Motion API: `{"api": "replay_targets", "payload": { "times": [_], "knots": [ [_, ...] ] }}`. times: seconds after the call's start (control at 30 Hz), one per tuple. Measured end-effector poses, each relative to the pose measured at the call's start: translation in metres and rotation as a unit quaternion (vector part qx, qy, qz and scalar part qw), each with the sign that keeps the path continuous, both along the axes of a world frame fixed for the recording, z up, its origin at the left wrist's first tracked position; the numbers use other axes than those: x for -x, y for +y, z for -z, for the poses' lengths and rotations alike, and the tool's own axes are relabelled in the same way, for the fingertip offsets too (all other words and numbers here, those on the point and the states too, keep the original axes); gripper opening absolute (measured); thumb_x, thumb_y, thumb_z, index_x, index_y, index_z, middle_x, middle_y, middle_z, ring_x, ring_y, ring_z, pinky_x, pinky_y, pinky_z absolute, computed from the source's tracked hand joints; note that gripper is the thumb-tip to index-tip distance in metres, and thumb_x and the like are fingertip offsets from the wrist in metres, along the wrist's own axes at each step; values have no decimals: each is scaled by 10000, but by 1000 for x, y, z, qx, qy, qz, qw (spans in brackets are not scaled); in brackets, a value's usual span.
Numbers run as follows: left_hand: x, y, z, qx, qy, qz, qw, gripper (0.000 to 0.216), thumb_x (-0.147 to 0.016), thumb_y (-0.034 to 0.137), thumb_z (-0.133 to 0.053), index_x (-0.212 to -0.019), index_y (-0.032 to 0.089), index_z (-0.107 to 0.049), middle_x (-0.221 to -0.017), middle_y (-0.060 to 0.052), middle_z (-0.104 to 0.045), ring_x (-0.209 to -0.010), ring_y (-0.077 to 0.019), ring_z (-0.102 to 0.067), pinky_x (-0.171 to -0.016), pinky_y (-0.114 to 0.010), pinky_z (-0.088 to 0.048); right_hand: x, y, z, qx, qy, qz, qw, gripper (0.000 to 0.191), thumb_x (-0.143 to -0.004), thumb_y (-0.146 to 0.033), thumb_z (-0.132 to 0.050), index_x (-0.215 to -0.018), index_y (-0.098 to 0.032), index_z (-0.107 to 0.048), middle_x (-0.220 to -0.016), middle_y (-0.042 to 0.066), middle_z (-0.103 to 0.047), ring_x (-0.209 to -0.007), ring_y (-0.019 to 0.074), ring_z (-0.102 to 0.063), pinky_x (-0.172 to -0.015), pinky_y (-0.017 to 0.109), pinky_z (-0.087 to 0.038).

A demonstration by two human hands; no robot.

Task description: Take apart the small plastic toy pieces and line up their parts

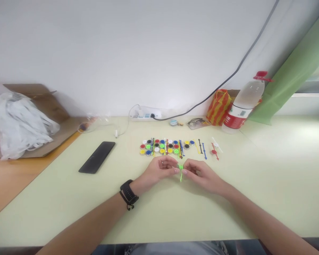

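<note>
Between the fingertips of my left hand (161, 168) and my right hand (202, 174) is a small bright green plastic piece with an arrow-shaped stick (181, 176). Both hands pinch it just above the table, its stick pointing down toward me. Beyond my hands lie several small round discs (156, 145) in red, blue, white, black, yellow and green, set in rows. Coloured arrow sticks lie between groups of them. To the right are a black arrow (200, 146), a blue arrow (204, 151), and red and white arrows with discs on them (214, 152).
A black phone-like slab (97, 157) lies left of my hands. Along the wall are a power strip (145, 115) with cables, glasses (196, 122), a striped bag (218, 108) and a large bottle (243, 102). A cardboard box (61, 118) with white strips (21, 120) stands far left.
</note>
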State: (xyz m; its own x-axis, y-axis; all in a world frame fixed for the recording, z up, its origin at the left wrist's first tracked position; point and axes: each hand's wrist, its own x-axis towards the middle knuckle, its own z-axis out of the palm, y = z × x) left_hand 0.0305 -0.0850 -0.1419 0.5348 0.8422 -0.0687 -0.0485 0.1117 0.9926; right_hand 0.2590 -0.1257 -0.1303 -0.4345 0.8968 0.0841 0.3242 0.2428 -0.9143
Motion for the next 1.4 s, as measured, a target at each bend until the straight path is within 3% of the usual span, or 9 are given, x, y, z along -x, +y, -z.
{"api": "replay_targets", "payload": {
  "times": [0.3, 0.43, 0.53, 0.6, 0.7, 0.77, 0.93, 1.23, 1.4],
  "knots": [
    [1, 0, 2, -29, 10, 21, 999, 359, -712, 297, -922, -989, 174, -729, -729, 26, -590, -651, -89, -504, -636, -233, -414, 1, 2, 5, 3, -10, -10, 1000, 411, -1019, -539, -507, -773, -210, -494, -701, -25, -420, -640, 140, -392, -555, 271, -321],
    [0, -1, -1, -36, 7, 15, 999, 388, -723, 322, -911, -1031, 179, -723, -998, -54, -708, -719, -101, -571, -726, -267, -486, -2, 7, 5, -17, -14, 11, 1000, 381, -1025, -486, -497, -758, -217, -458, -699, -24, -423, -650, 148, -410, -574, 277, -332],
    [-1, -2, -4, -27, 23, -3, 999, 349, -783, 381, -862, -1028, 180, -716, -1103, -88, -722, -829, -136, -634, -765, -275, -504, -19, 21, 8, -72, -35, 82, 993, 324, -1016, -444, -496, -778, -225, -468, -691, -23, -455, -655, 161, -442, -604, 290, -359],
    [-1, -2, -5, -12, 37, -8, 999, 331, -806, 415, -836, -1003, 179, -715, -1041, -77, -723, -836, -142, -638, -723, -258, -492, -38, 35, 13, -126, -79, 163, 975, 271, -998, -416, -498, -801, -230, -491, -694, -15, -495, -656, 174, -460, -624, 305, -374],
    [-2, -2, -6, 0, 50, -9, 999, 321, -811, 435, -826, -967, 175, -720, -929, -49, -704, -777, -125, -611, -692, -248, -477, -69, 54, 22, -191, -200, 283, 918, 198, -927, -364, -553, -784, -229, -531, -757, 36, -593, -798, 234, -532, -714, 346, -411],
    [-2, -1, -6, 1, 52, -7, 999, 310, -814, 432, -822, -948, 171, -722, -881, -38, -689, -750, -119, -593, -692, -251, -473, -85, 61, 27, -195, -266, 314, 890, 187, -886, -324, -563, -729, -229, -526, -761, 52, -611, -818, 250, -538, -745, 364, -419],
    [-2, 0, -4, 3, 53, 0, 999, 278, -832, 402, -808, -952, 166, -722, -872, -34, -677, -757, -119, -581, -703, -252, -470, -94, 60, 32, -149, -368, 329, 857, 205, -838, -260, -546, -646, -229, -484, -789, 63, -635, -825, 246, -564, -667, 331, -400],
    [-2, 0, -7, 6, 61, 2, 998, 281, -834, 411, -797, -932, 159, -721, -872, -40, -689, -771, -125, -588, -711, -256, -471, -94, 57, 28, -122, -432, 371, 813, 137, -832, -269, -569, -707, -233, -526, -823, 38, -656, -778, 225, -572, -585, 316, -354],
    [-2, -1, -8, 6, 66, 6, 998, 288, -839, 428, -788, -928, 163, -720, -873, -42, -698, -750, -120, -582, -708, -257, -470, -103, 61, 37, -182, -416, 382, 805, 113, -836, -328, -612, -895, -232, -602, -937, 84, -665, -885, 280, -587, -674, 358, -427]
  ]
}}
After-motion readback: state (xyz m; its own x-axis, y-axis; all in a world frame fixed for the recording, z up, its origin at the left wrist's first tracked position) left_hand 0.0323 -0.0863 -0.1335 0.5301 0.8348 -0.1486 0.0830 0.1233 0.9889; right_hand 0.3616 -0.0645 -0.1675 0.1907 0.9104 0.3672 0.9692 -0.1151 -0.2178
